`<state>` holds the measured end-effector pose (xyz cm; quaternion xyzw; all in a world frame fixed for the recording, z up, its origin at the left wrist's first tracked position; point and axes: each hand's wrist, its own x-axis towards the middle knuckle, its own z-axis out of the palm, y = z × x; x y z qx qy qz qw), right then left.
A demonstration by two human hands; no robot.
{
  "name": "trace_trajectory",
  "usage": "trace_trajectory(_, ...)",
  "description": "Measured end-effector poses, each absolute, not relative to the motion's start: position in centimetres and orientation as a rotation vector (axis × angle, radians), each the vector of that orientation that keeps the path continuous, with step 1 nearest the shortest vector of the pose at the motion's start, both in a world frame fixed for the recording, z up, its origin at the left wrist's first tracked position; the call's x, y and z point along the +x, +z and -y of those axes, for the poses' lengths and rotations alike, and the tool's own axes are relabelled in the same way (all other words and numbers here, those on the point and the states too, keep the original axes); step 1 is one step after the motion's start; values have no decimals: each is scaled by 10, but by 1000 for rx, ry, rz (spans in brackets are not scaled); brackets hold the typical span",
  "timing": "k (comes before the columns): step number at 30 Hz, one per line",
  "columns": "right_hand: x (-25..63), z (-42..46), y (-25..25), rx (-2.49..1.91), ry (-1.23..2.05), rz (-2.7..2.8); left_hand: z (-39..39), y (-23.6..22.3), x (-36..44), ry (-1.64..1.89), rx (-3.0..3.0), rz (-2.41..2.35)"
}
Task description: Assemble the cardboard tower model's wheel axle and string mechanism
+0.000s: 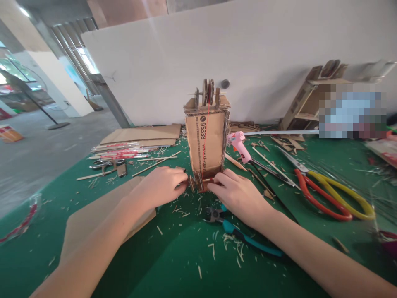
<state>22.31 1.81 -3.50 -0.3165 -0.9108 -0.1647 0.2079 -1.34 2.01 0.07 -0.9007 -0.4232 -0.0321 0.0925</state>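
Observation:
An upright cardboard tower (206,145) with printed lettering stands in the middle, several cardboard discs (204,92) mounted on its top. A thin red string (203,161) runs down its front to the base. Small cardboard discs (192,183) sit at the lower front. My left hand (167,184) is at their left side, its fingers curled and pinched together. From the right, my right hand (237,192) has its fingers closed at the base, beside a small reddish piece. What lies between the fingertips of either hand is hidden or too small to make out.
Teal-handled cutting pliers (238,236) lie below my right hand. A pink glue gun (242,147) and large red-and-yellow-handled scissors (328,192) are on the right. Cardboard sheets (139,136) are stacked at left, another cardboard piece (83,223) under my left arm. A second cardboard tower (299,99) stands back right.

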Motion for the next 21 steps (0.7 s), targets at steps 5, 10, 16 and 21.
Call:
trace_trajectory(5,224,-18,-34,-884,-467,2535,-20,2,-13,-83,-2686,1261)
trace_trajectory(10,223,-18,-35,-890,-461,2527,-20,0,-11,-81,-2749,1283)
trace_trajectory(16,223,-17,-34,-882,-457,2533,-19,-3,-10,-98,-2778,1297)
trace_trajectory(21,224,-16,-34,-895,-462,2542,-18,0,-10,-81,-2796,1315)
